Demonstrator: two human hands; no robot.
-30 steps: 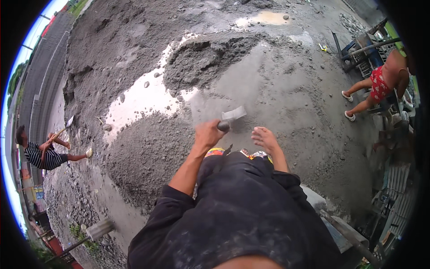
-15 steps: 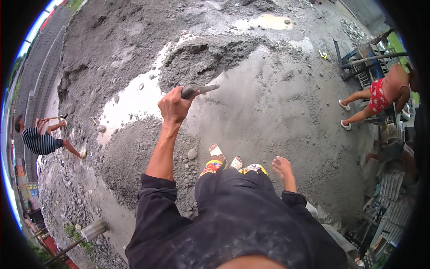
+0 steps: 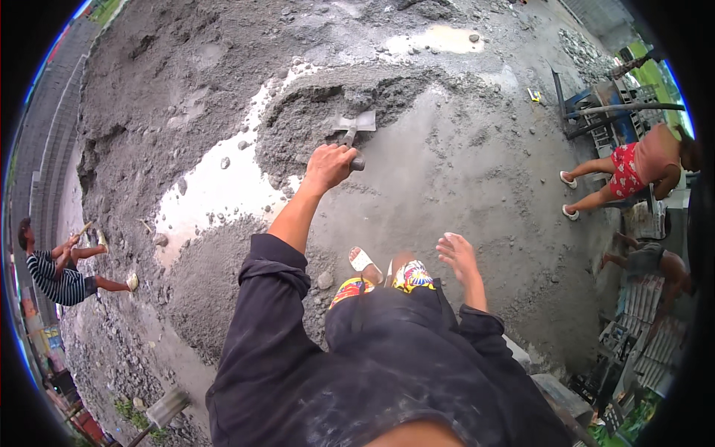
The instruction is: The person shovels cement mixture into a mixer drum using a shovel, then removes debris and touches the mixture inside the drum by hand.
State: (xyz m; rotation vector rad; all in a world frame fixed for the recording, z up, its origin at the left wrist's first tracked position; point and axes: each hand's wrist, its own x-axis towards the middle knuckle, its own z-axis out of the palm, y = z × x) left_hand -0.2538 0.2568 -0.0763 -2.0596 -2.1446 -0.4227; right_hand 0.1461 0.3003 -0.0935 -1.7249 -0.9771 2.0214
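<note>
1. I see my right hand (image 3: 460, 258) nearest, fingers spread, holding nothing.
2. My left hand (image 3: 328, 165) is wrapped tight around the trowel (image 3: 352, 131) handle.
3. The trowel blade rests on the wet grey mortar pile (image 3: 313, 112) beyond.

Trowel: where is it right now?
In the head view the trowel is at upper centre, gripped in the outstretched left hand, its blade on the dark wet mortar heap beside the pale puddle. The right hand hangs empty.
</note>
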